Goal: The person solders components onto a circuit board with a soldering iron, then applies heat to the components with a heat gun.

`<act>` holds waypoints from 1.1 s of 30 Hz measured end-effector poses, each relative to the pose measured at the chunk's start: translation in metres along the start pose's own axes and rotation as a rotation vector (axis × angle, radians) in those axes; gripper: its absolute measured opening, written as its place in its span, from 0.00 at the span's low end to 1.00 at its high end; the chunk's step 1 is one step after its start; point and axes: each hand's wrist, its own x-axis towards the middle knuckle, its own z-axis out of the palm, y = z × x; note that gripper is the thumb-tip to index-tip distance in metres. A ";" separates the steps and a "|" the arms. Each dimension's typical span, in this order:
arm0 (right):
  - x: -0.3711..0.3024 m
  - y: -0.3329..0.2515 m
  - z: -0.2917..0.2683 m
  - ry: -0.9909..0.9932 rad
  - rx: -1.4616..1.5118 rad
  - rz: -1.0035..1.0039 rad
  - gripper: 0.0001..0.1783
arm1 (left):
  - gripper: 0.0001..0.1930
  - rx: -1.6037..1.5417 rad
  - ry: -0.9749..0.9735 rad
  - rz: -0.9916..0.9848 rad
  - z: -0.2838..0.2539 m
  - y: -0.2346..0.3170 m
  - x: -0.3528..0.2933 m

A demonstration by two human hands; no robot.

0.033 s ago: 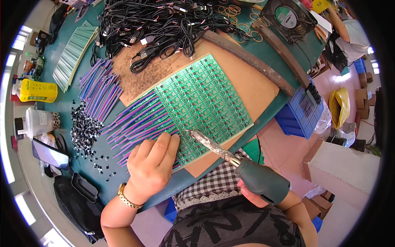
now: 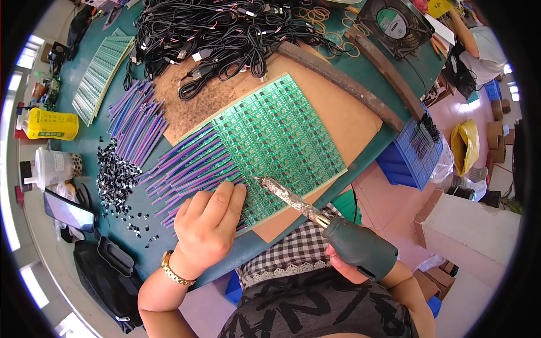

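Observation:
A panel of green circuit boards [image 2: 282,132] lies tilted on a brown cardboard sheet. Blue, red and purple wires [image 2: 194,163] run leftward in rows from its left part. My left hand [image 2: 209,217], with a gold watch at the wrist, is closed over the panel's lower left, its fingertips pinched at a coloured wire; the pinched end is mostly hidden. From the lower right, my right hand [image 2: 345,266] grips a soldering iron [image 2: 360,248] by its dark green handle. The iron's tip meets or hovers just over the panel beside my left fingertips.
Black cables [image 2: 225,39] heap at the back, beside rubber bands and a fan [image 2: 391,25]. Metal bars [image 2: 344,84] cross the cardboard [image 2: 349,115]. Loose wires [image 2: 135,124], small black parts [image 2: 115,180], a cup [image 2: 53,168] and a phone [image 2: 69,211] are left. Another person works far right.

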 end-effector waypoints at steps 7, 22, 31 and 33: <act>-0.004 -0.004 0.004 0.065 -0.048 -0.065 0.17 | 0.18 -0.019 0.007 -0.001 0.000 -0.001 0.001; -0.015 0.018 0.010 0.055 -0.119 -0.136 0.22 | 0.18 -0.007 -0.016 -0.013 -0.004 0.004 0.003; 0.001 0.005 0.000 0.051 -0.118 -0.173 0.21 | 0.18 -0.017 -0.041 -0.037 -0.006 0.006 0.003; 0.000 0.004 0.000 0.022 -0.107 -0.220 0.21 | 0.18 -0.019 -0.036 -0.033 -0.006 0.006 0.003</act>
